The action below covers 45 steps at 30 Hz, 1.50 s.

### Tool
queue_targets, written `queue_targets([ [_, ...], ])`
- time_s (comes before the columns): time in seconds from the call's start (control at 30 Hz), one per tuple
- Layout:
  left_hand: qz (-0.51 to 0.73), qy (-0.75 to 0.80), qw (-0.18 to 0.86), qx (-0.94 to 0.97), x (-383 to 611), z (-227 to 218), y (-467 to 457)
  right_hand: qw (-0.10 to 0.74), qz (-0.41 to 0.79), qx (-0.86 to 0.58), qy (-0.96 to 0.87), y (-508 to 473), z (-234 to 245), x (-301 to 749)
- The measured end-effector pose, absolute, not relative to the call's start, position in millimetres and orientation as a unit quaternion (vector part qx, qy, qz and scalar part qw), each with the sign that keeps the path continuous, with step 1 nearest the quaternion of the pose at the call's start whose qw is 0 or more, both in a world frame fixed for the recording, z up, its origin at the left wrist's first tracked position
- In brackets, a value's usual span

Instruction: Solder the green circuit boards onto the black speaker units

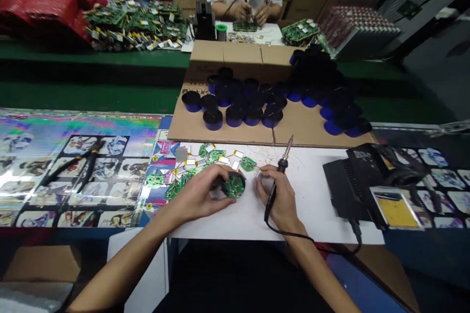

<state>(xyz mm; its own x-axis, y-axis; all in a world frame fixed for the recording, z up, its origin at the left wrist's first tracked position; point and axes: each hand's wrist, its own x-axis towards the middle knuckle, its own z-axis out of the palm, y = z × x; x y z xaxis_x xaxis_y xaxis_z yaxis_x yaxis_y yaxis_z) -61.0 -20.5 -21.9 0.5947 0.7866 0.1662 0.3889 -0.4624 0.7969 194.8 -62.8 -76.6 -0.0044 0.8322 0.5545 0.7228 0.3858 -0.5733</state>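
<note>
Your left hand (200, 194) is closed around a black cylindrical holder (228, 182), fingers curled over its rim, with a round green circuit board (234, 187) seated in its open end and facing up. The holder sits just above the white paper sheet (316, 195); you cannot tell whether it touches the paper.

Your right hand (279, 200) is closed on a soldering iron (274, 187), gripped like a pen, with the metal tip pointing up and away and not touching the board. Its cord (293, 234) runs from the handle down past your wrist. The fingertips lie just right of the board; whether they pinch anything else, you cannot tell.

Loose green boards (211, 152) with small attached silver cells lie scattered across the paper, beyond and left of your hands. Long-nose pliers (75, 168) rest on the printed mat (110, 205) to the left.

Ahead, black cylinders with blue bands (235, 115) stand grouped and stacked on a cardboard sheet (220, 127). A black power unit (347, 190) sits to the right of the paper.

Farther on, a co-worker's hands (253, 13) work over a green circuit board (244, 26), beside a spool of solder (221, 32). Heaps of populated boards (132, 24) lie on the far surface (88, 56), next to red packets (51, 5).
</note>
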Motion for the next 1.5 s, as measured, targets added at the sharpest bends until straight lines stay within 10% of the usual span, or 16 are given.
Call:
queue_targets([
  [0.27,0.484,0.573,0.206,0.629,-183.2,-0.1,89.6,0.462,0.123,-0.491,-0.728,-88.1,-72.4,199.8],
  [0.6,0.389,0.671,0.122,0.620,-186.4,-17.4,188.8,0.356,0.079,-0.502,-0.784,-83.4,-77.6,190.1],
  [1.1,0.501,0.514,0.253,0.649,-131.0,-9.9,108.2,0.542,0.324,-0.506,-0.587,-87.1,-64.4,189.6],
  [1.5,0.238,0.345,0.394,0.818,-22.8,-22.5,-43.0,0.551,0.339,-0.466,-0.603,-74.9,-26.1,214.7],
])
